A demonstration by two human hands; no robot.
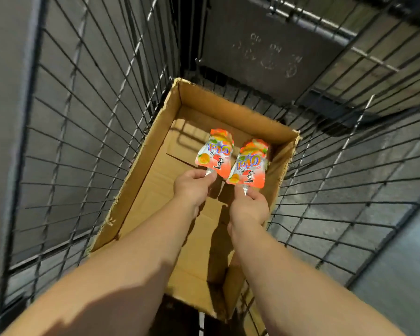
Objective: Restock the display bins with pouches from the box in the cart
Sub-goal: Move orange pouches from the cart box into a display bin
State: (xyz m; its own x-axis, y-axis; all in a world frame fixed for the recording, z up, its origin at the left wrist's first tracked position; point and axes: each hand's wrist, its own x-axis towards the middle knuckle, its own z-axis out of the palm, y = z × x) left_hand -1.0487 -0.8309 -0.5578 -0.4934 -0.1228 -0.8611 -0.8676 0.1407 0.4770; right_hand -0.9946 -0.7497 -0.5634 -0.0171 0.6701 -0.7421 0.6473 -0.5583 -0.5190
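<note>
Both forearms are reaching into the box [153,141] in the cart [83,98]; left hand [192,187] and right hand [249,204] are each pinching a pouch [215,154], [249,166] by its spout. Lifting straight up, gripping firmly, should be keeping them clear of the walls.

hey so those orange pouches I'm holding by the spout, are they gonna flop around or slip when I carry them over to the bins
Probably floppy: each orange pouch hangs from the pinch of the left hand or right hand and looks like thin film. The glossy surface may be slippery, though the spout looks firmer to grip. They seem light, since fingertips alone hold them above the box.
</note>
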